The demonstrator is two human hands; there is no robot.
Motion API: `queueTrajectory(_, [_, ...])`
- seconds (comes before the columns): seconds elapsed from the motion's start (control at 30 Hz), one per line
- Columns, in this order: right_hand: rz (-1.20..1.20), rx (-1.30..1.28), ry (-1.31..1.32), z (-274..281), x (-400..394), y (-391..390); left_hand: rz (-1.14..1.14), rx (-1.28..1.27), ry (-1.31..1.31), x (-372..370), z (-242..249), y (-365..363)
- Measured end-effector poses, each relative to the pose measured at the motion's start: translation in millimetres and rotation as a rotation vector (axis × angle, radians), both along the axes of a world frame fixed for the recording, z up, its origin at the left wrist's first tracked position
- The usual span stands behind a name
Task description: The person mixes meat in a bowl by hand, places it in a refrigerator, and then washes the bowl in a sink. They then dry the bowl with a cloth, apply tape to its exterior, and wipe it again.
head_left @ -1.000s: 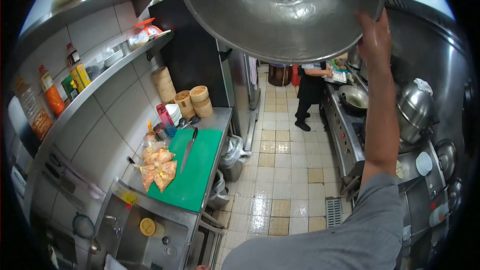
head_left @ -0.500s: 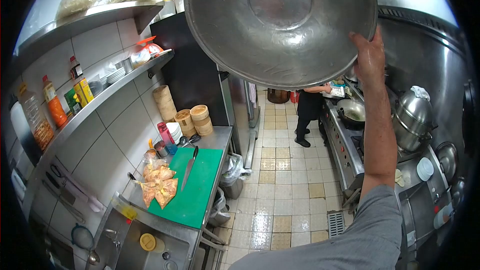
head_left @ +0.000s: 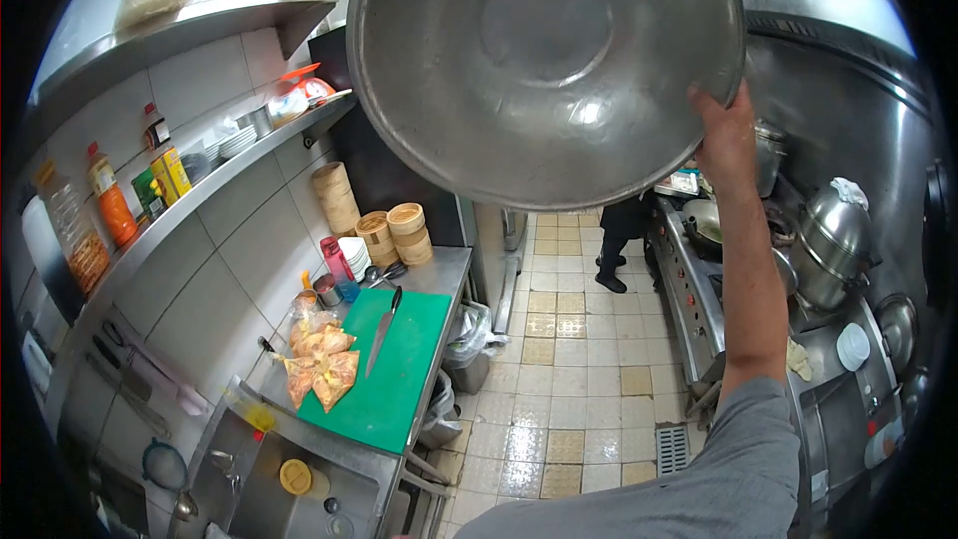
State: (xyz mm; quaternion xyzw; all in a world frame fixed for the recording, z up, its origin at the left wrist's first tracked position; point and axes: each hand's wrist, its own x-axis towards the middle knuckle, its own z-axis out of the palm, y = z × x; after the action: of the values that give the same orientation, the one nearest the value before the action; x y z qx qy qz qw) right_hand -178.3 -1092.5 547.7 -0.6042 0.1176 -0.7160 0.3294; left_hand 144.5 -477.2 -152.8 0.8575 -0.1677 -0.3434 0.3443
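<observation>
One right hand holds up one large metal bowl in a narrow kitchen

From my remote seat, through the head camera, I see one bare right hand (head_left: 728, 135) at upper right, at the end of a raised arm in one grey sleeve (head_left: 753, 424). It is closed around the rim of one wide metal bowl (head_left: 544, 45), the thumb lying over the near face. The bowl is tilted in the air at the top centre, its top edge cut off by the frame. I cannot tell what the left hand is doing.

On the left, one steel counter (head_left: 436, 262) carries one green cutting board (head_left: 414, 369), with one knife (head_left: 378, 339) lying on it. Several clear bags of orange food (head_left: 324, 364) rest partly on the board; they overlap too much for me to count. Behind stand three stacks of bamboo baskets (head_left: 409, 235) and one pink bottle (head_left: 335, 260). Above, two shelves (head_left: 215, 183) line the wall, the upper one bearing two clear bags. Two lined bins (head_left: 466, 371) stand beside the counter.

Beyond the bowl, one co-worker's dark-clothed legs (head_left: 621, 240) and two black shoes show on the tiles. Right of them I see one stove (head_left: 689, 289) and one domed pot (head_left: 831, 235) topped by one white cloth (head_left: 849, 193).
</observation>
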Motion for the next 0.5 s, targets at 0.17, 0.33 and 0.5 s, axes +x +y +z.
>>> queueTrajectory(0.17, [-0.069,0.007,0.189,-49.2,55.0,13.2,-0.283,-0.637,0.125,-27.1,273.7,-149.1])
queueTrajectory(0.33, [0.348,-0.004,0.263,-149.4,127.4,43.5,-0.521,-1.357,0.118,-52.6,481.3,-242.8])
queueTrajectory(0.5, [0.597,0.085,0.444,-246.1,184.0,140.2,0.018,-1.349,-0.085,-18.9,484.2,-296.3])
